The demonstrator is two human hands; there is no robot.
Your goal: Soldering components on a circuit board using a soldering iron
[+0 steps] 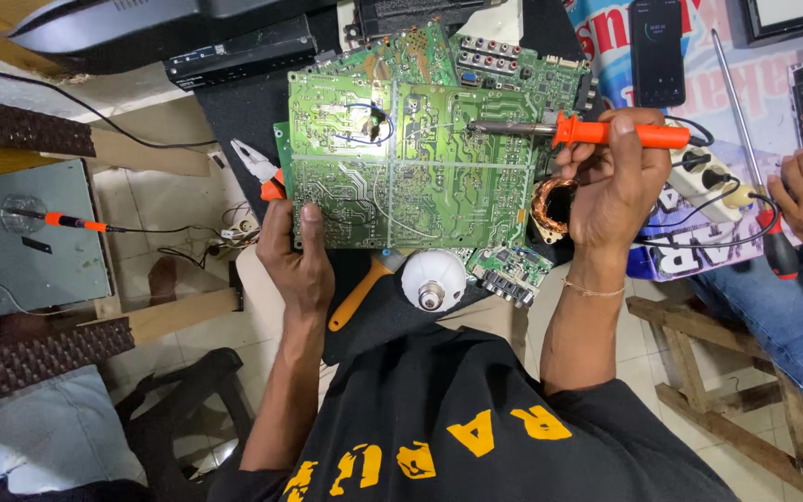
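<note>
Cluttered bench: left hand [296, 253] grips green circuit board [401, 163]; right hand [612, 181] clasps orange-handled soldering iron [597, 132], tip on board; soldering appears underway, unfinished.

Below you lies a pale tiled floor [169, 200]. To your right stands a rough wooden stool frame [699, 372]; to your left, a dark woven chair [39, 358] with a grey-blue cushion [48, 428], in even daylight.

Boards [513, 65], pliers [260, 169] crowd the circuit board [401, 167] (gaps seemingly slim).
</note>
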